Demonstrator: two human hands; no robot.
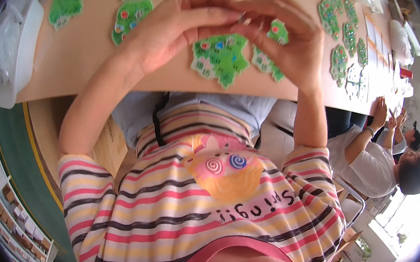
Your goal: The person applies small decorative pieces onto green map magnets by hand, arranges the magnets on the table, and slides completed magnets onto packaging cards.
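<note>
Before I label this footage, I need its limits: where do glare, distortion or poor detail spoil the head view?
In the head view, the window at lower right is blown out to white, glare pales the table's right end, distortion bows the shelves at left, and the small grey thing between left hand and right hand is too unclear to identify.

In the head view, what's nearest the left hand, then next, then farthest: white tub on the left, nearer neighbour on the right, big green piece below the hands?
From the left hand:
1. Big green piece, to its lower right.
2. White tub, far left.
3. Neighbour in white, far right.
</note>
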